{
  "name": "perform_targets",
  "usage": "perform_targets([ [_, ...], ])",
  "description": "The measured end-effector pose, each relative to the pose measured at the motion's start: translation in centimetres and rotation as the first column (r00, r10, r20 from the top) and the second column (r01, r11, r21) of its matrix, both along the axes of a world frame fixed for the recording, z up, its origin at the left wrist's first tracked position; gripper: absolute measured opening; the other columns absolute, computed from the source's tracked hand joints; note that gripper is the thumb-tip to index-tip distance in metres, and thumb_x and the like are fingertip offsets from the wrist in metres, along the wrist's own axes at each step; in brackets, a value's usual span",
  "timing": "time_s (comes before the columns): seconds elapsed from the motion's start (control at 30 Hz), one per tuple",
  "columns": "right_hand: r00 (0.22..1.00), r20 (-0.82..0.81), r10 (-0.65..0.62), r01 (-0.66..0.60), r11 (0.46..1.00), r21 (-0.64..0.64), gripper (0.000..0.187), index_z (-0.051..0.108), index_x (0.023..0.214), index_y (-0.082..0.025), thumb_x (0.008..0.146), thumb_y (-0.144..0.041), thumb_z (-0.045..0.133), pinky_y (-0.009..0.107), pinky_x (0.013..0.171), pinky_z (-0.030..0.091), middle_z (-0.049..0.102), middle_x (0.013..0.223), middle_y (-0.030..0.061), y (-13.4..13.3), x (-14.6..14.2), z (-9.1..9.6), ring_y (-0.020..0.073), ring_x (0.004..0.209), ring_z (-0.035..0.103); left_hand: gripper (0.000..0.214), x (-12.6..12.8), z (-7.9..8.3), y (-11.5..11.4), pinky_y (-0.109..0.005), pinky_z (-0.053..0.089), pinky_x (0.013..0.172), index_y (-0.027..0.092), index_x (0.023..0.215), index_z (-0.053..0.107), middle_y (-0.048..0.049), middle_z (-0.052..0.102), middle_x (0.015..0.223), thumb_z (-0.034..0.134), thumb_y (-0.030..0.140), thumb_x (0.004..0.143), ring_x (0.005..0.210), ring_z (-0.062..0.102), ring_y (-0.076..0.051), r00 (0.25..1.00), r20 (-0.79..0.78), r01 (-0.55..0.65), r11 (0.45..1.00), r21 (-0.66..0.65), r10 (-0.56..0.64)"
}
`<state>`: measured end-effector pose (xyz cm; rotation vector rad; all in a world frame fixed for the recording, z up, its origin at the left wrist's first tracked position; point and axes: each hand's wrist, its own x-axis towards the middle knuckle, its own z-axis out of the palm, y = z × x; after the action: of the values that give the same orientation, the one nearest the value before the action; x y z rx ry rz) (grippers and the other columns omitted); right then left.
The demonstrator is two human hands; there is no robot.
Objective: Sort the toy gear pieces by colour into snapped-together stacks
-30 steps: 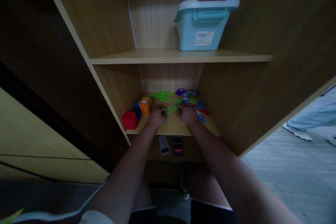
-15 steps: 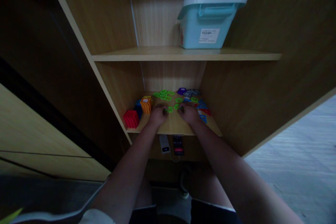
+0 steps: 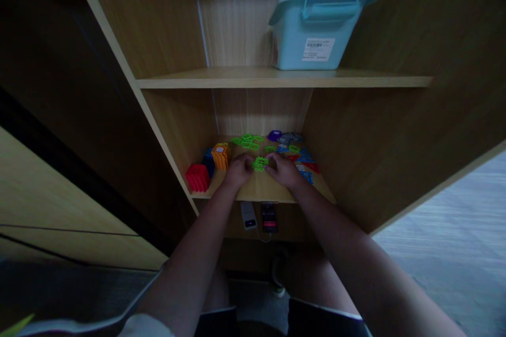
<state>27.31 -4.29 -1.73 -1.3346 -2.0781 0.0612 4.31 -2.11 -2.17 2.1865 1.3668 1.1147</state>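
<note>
Both my hands rest on the lower shelf [image 3: 261, 192] of a wooden cabinet. My left hand [image 3: 238, 170] and my right hand [image 3: 282, 169] meet at a small stack of green flat plastic pieces [image 3: 260, 163], fingers pinched on it from either side. Loose green pieces [image 3: 247, 141] lie scattered behind the hands. To the right lie blue and red pieces [image 3: 305, 163], with a purple piece [image 3: 273, 135] further back. At the left stand finished cubes: red [image 3: 196, 177], blue [image 3: 207, 162] and orange [image 3: 220, 157].
A pale blue lidded storage box [image 3: 316, 26] with a white label sits on the upper shelf [image 3: 276, 79]. Two small devices [image 3: 259, 217] with lit displays lie under the lower shelf. Cabinet walls close both sides; grey floor shows at the right.
Both hands have drawn together, gathering green pieces into one small stack between them. The view tilted up slightly; a person's shoe on the floor at the right has gone from view.
</note>
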Motion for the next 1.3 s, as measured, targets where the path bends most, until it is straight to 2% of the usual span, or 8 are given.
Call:
perform_targets([
  [0.13, 0.998, -0.030, 0.048, -0.048, 0.999, -0.012, 0.029, 0.065, 0.120, -0.024, 0.096, -0.036, 0.076, 0.035, 0.103, 0.052, 0.077, 0.121, 0.0073, -0.04, -0.11, 0.07, 0.0238, 0.113, 0.070, 0.027, 0.02, 0.13, -0.07, -0.035, 0.061, 0.091, 0.020, 0.103, 0.072, -0.0062, 0.080, 0.101, 0.064, 0.001, 0.087, 0.093, 0.076, -0.022, 0.999, 0.029, -0.026, 0.999, -0.036, 0.027],
  [0.23, 0.996, -0.055, 0.070, -0.072, 0.997, -0.034, 0.030, 0.066, 0.119, -0.024, 0.095, -0.035, 0.078, 0.034, 0.101, 0.053, 0.077, 0.118, 0.0073, -0.10, -0.19, 0.16, 0.0235, 0.112, 0.071, 0.027, 0.04, 0.31, -0.23, -0.033, 0.060, 0.087, 0.020, 0.100, 0.072, -0.0055, 0.080, 0.098, 0.064, -0.001, 0.085, 0.090, 0.077, -0.020, 0.999, 0.040, -0.005, 0.998, -0.058, 0.007],
  [0.47, 0.995, -0.057, 0.081, -0.084, 0.995, -0.060, 0.028, 0.067, 0.118, -0.024, 0.095, -0.036, 0.076, 0.037, 0.102, 0.053, 0.077, 0.119, 0.0078, -0.30, -0.29, 0.36, 0.0243, 0.114, 0.070, 0.028, 0.00, 0.42, -0.35, -0.030, 0.059, 0.085, 0.019, 0.097, 0.072, -0.0034, 0.080, 0.095, 0.066, -0.003, 0.082, 0.089, 0.077, -0.019, 0.997, 0.070, 0.050, 0.995, -0.086, -0.044],
  [0.6, 0.994, -0.052, 0.100, -0.101, 0.994, -0.028, 0.027, 0.067, 0.117, -0.023, 0.095, -0.036, 0.076, 0.036, 0.101, 0.053, 0.077, 0.118, 0.0071, -0.19, -0.27, 0.31, 0.0235, 0.111, 0.071, 0.026, -0.06, 0.23, -0.26, -0.031, 0.060, 0.085, 0.020, 0.097, 0.072, -0.0033, 0.080, 0.095, 0.069, -0.001, 0.081, 0.089, 0.076, -0.019, 0.995, 0.085, 0.065, 0.994, -0.087, -0.058],
  [0.8, 0.995, -0.028, 0.095, -0.096, 0.995, -0.016, 0.026, 0.068, 0.116, -0.023, 0.094, -0.035, 0.075, 0.036, 0.102, 0.053, 0.077, 0.117, 0.0077, 0.05, -0.25, 0.17, 0.0244, 0.112, 0.072, 0.027, -0.10, 0.12, -0.23, -0.032, 0.060, 0.086, 0.019, 0.099, 0.073, -0.0030, 0.079, 0.094, 0.071, 0.001, 0.080, 0.089, 0.076, -0.019, 0.993, 0.087, 0.082, 0.992, -0.092, -0.074],
  [1.0, 0.992, -0.033, 0.125, -0.125, 0.992, 0.021, 0.030, 0.067, 0.120, -0.025, 0.093, -0.035, 0.077, 0.042, 0.102, 0.055, 0.077, 0.120, 0.0098, 0.18, -0.17, -0.14, 0.0283, 0.113, 0.072, 0.023, -0.12, 0.11, -0.15, -0.030, 0.059, 0.085, 0.019, 0.097, 0.073, -0.0027, 0.079, 0.094, 0.070, 0.002, 0.082, 0.088, 0.075, -0.018, 0.993, 0.092, 0.086, 0.992, -0.089, -0.078],
  [1.3, 0.989, -0.056, 0.138, -0.137, 0.990, 0.010, 0.029, 0.067, 0.120, -0.026, 0.094, -0.035, 0.076, 0.041, 0.098, 0.056, 0.077, 0.119, 0.0086, 0.25, -0.14, -0.36, 0.0279, 0.111, 0.073, 0.023, -0.07, -0.13, 0.06, -0.031, 0.059, 0.086, 0.019, 0.097, 0.074, -0.0031, 0.079, 0.093, 0.069, 0.002, 0.082, 0.087, 0.075, -0.018, 0.991, 0.106, 0.088, 0.993, -0.084, -0.079],
])
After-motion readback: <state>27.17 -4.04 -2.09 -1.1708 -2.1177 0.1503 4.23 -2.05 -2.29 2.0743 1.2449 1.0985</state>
